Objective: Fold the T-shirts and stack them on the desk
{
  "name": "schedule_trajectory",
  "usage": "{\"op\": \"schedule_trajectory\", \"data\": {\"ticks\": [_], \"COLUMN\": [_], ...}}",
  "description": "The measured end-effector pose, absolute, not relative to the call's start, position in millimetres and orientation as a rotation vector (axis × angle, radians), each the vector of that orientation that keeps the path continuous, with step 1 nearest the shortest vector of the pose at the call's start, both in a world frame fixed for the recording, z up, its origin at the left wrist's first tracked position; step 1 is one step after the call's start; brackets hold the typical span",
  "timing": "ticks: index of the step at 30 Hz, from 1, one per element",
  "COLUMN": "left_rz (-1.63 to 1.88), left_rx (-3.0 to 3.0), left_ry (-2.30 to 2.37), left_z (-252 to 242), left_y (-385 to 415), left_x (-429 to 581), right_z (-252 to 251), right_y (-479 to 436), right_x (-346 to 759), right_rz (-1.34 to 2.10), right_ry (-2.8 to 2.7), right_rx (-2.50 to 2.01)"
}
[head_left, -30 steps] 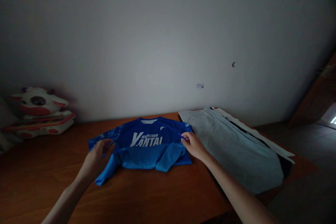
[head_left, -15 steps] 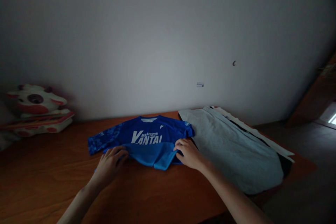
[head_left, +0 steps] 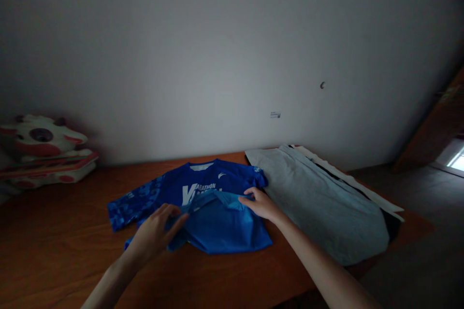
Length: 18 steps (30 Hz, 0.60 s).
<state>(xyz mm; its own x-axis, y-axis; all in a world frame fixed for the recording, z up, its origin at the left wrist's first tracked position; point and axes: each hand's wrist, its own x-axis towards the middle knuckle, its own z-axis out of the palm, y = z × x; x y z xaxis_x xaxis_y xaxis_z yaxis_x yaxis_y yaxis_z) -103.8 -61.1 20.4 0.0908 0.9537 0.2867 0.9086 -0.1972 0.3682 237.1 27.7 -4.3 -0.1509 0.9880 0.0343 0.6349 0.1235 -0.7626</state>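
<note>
Item: one blue shirt, white-lettered, on the table, its raised edge spanning between my hands, collar beyond them. My right hand: fingers pinching that edge. My left hand: fingers against the shirt's left side (whether gripping, I cannot tell). Adjacent, right: grey cloth.

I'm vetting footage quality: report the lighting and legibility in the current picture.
Head view: dim light, the wall palest above the blue shirt, darker toward the corners; head view, far right: a bright patch; head view: the label unreadably small.
</note>
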Motion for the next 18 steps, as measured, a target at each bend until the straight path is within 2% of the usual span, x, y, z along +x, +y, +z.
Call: {"op": "schedule_trajectory", "data": {"ticks": [3,9,12,18], "left_rz": [0.542,0.533,0.557,0.943], "left_rx": [2.316,2.345,2.256,1.962], "left_ry": [2.000,2.183,2.101,2.020], "left_z": [2.2,-15.4,-1.1,45.4], "left_y": [-80.5,-79.4,-74.0,-83.1], "left_x": [-90.8,-128.0,-151.8,-184.6], "right_z": [-15.5,-14.0,-10.5,7.5], "right_y": [22.3,18.9,21.7,28.0], "right_x": [244.7,253.7,255.7,263.5], "right_rz": [0.834,0.765,0.684,0.703], "right_ry": [-1.932,-2.012,-1.927,-1.679], "right_rx": [-1.555,-1.508,-1.450,-1.280]}}
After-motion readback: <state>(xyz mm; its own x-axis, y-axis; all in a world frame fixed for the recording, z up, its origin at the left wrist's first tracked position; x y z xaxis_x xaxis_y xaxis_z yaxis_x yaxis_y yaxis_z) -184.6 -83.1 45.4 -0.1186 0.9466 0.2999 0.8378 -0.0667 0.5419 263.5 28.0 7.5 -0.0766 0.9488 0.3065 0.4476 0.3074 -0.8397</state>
